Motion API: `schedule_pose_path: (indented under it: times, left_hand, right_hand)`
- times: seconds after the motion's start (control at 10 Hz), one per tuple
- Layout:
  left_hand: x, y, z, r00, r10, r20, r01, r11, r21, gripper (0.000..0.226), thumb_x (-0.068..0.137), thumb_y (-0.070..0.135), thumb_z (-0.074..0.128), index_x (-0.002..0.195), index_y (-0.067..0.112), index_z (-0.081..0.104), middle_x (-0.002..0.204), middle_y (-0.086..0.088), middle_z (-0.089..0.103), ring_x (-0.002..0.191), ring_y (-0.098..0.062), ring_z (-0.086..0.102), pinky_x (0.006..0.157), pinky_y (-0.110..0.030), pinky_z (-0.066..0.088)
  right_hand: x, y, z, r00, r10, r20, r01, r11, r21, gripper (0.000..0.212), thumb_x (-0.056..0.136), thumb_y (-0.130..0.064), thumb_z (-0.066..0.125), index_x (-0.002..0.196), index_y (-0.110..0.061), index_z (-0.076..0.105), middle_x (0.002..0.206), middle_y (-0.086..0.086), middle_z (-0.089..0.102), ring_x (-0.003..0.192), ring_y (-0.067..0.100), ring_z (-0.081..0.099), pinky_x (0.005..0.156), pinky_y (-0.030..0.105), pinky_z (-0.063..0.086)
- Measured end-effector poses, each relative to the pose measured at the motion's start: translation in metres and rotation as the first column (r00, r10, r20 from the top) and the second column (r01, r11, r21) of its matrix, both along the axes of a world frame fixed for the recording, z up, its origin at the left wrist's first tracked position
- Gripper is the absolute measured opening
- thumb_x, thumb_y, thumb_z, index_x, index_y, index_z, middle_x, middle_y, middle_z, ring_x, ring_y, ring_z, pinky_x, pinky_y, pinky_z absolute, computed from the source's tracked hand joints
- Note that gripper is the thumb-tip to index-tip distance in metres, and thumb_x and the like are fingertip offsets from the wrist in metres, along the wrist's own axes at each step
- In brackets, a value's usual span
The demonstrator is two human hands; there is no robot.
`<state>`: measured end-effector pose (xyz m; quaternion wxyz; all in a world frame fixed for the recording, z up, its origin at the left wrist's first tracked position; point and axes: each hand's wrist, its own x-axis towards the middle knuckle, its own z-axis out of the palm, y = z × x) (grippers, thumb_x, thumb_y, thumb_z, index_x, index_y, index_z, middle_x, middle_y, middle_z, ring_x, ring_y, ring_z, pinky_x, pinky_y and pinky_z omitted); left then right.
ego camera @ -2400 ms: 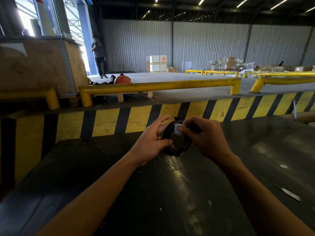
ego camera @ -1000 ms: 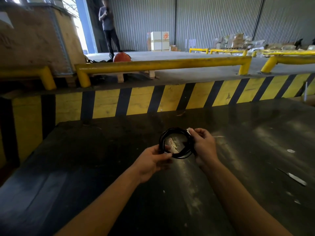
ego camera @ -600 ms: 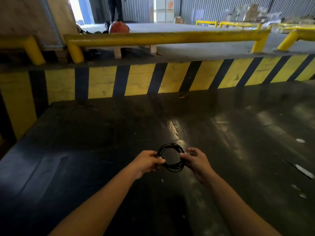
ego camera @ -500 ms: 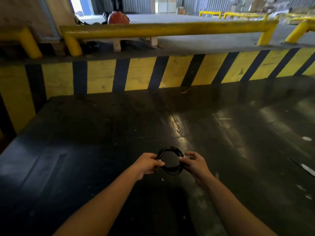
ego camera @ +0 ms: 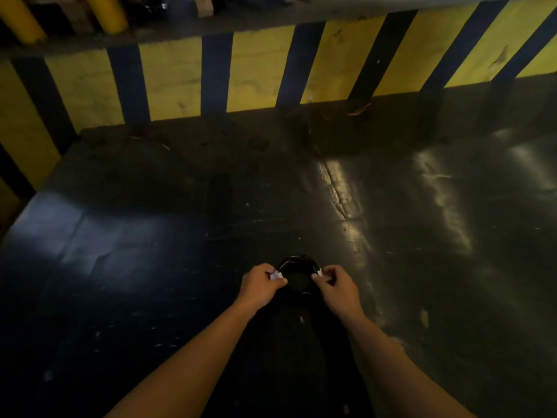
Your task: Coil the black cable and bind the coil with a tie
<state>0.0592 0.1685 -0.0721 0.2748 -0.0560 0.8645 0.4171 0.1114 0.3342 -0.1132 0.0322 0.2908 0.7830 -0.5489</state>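
Note:
The black cable (ego camera: pixel 297 262) is wound into a small round coil, held low over the dark table (ego camera: pixel 180 236) between both hands. My left hand (ego camera: pixel 259 286) pinches the coil's left side, with a small white piece (ego camera: pixel 275 276) at its fingertips. My right hand (ego camera: pixel 334 286) pinches the right side, and another small white piece (ego camera: pixel 320 272) shows at its fingertips. Whether these white pieces are ties or the cable's plugs is unclear in the dim, blurred view. The near part of the coil is hard to make out against the dark surface.
A yellow and black striped barrier (ego camera: pixel 256 70) runs along the table's far edge. Yellow rail posts (ego camera: pixel 108 13) stand behind it at top left. Small bits of debris (ego camera: pixel 357 110) lie by the barrier's foot. The glossy tabletop spreads to both sides of my hands.
The camera has tipped further down, so the warehouse background is gone. Both hands brought the coil down and nearer to me, now pinching its opposite sides with white pieces showing.

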Motion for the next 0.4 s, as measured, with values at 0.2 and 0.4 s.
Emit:
schedule_pose_path:
  times: [0.2, 0.4]
  left_hand:
    - [0.016, -0.008, 0.006, 0.993, 0.029, -0.117, -0.035, 0.998, -0.046, 0.044, 0.089, 0.030, 0.062, 0.126, 0.010, 0.050, 0.118, -0.009, 0.056, 0.102, -0.019, 0.056, 0.086, -0.032, 0.048]
    - [0.100, -0.049, 0.001, 0.997, 0.071, 0.028, -0.073, 0.993, 0.090, 0.011, 0.089, 0.022, 0.063, 0.100, 0.021, 0.062, 0.101, -0.003, 0.064, 0.081, -0.011, 0.062, 0.080, -0.034, 0.055]
  right_hand:
    - [0.002, -0.007, 0.011, 1.000, 0.009, 0.013, -0.011, 0.996, 0.090, 0.044, 0.080, -0.037, 0.066, 0.116, -0.016, 0.052, 0.122, 0.009, 0.051, 0.102, 0.018, 0.054, 0.086, 0.029, 0.045]
    - [0.036, 0.009, 0.098, 0.971, -0.102, -0.216, 0.047, 0.969, -0.244, 0.065, 0.065, -0.048, 0.076, 0.117, -0.015, 0.053, 0.117, 0.007, 0.060, 0.099, 0.019, 0.060, 0.080, 0.033, 0.051]
